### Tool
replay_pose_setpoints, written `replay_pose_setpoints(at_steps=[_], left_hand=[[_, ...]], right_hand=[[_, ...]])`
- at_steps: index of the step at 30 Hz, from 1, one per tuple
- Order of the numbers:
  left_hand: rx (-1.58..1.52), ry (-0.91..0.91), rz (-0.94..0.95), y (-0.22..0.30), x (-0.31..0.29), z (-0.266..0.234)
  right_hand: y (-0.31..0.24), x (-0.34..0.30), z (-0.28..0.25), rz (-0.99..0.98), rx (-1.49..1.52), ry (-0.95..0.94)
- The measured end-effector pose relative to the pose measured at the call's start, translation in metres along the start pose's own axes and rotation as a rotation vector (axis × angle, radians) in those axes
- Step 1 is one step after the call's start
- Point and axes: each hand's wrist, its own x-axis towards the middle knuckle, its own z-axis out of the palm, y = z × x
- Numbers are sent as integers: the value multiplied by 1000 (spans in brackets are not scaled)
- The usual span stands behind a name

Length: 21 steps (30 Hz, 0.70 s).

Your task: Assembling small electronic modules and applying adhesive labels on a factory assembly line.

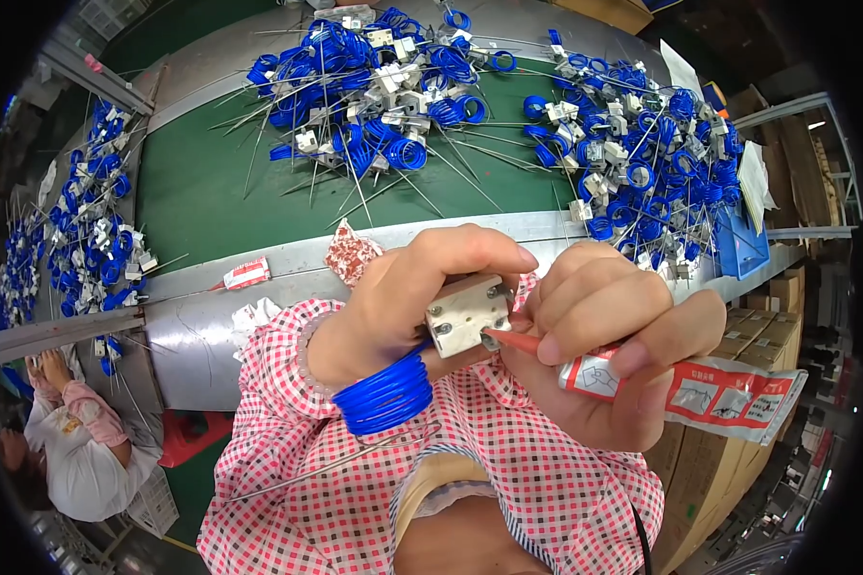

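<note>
My left hand point(379, 302) grips a small white square block point(468, 311) with metal screws at its corners. It looks like a capillary thermostat body. Below that hand hangs a blue coil point(385, 395) of thin tubing, with a thin metal rod point(321, 468) slanting down in front of my checked sleeve. My right hand point(618, 321) is closed around a flat red-and-white squeeze tube point(729, 393). The tube's pointed red nozzle point(518, 338) meets the face of the block near its lower screws. Part of the block's edge is hidden behind my left fingers.
Beyond my hands runs a green belt point(197, 196) with a heap of blue-coiled parts point(355, 91). More heaps lie left and right, beside a blue bin point(738, 240). Another squeeze tube point(247, 272) and a speckled cloth point(348, 251) rest on the metal edge. A co-worker point(91, 460) sits left; cartons point(710, 479) stand right.
</note>
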Motion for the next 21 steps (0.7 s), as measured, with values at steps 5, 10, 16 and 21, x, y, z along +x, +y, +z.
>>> replay_pose_setpoints(at_steps=[5,10,16,21], left_hand=[[19,3,6,0,0,0],[56,-4,-31,2,0,3],[-2,27,-7,2,-1,7],[-14,24,-26,1,1,7]], right_hand=[[-3,1,-2,14,6,-38],[-4,-3,0,-12,-153,-52],[-5,-4,2,-97,-184,-100],[5,-6,7,-152,-65,13]])
